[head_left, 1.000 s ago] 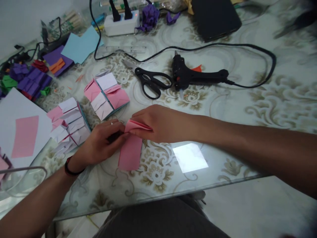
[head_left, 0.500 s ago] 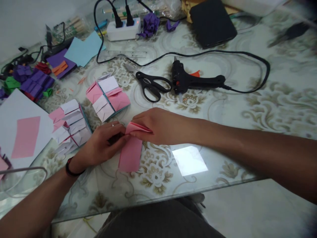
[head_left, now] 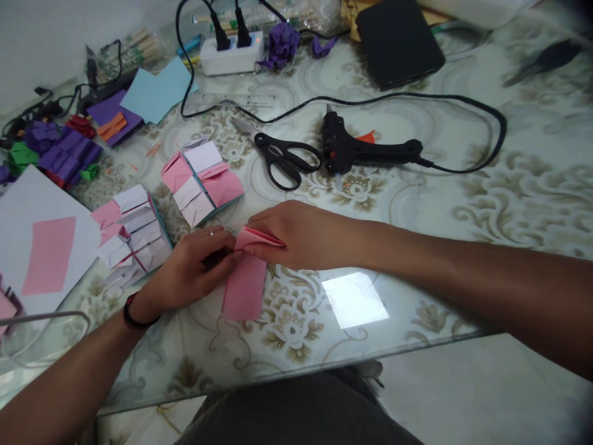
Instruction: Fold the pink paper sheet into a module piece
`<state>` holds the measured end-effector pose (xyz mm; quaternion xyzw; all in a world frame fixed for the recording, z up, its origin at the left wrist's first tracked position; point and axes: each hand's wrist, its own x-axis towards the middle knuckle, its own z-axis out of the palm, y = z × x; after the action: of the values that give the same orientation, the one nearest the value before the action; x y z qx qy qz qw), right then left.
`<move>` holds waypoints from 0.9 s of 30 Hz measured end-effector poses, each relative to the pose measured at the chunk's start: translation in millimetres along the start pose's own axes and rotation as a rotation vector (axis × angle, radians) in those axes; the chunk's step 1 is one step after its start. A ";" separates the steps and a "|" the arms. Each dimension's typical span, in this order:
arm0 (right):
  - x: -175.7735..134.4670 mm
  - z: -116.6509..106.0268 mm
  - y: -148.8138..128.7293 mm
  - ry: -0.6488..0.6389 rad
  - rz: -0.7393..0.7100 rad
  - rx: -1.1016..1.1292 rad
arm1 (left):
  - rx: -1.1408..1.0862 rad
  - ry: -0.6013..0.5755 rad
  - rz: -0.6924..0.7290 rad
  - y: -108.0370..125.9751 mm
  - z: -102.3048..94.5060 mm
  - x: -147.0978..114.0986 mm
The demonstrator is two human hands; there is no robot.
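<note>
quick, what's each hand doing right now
Left hand: closed, pinching the pink paper at its left edge.
Right hand: closed, holding the pink paper's folded upper part.

Near the front edge of the table (head_left: 430,207), patterned in gold-brown flowers and scrolls on a pale ground, the paper strip (head_left: 245,290) is pink. Folded paper blocks (head_left: 204,180) show pink and white with teal edging. The scissors (head_left: 266,146) have black handles; the glue gun (head_left: 382,152) is black. Toward the back edge, crumpled paper (head_left: 283,44) is purple.
</note>
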<state>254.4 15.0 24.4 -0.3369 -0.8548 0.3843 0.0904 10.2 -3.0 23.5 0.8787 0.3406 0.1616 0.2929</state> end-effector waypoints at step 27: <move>0.7 1.7 1.7 0.012 -0.005 -0.012 | 0.008 -0.010 -0.008 2.1 -1.3 0.7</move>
<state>254.0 15.2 21.9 -0.3377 -0.8573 0.3768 0.0945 11.1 -3.3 25.8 0.8792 0.3435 0.1547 0.2916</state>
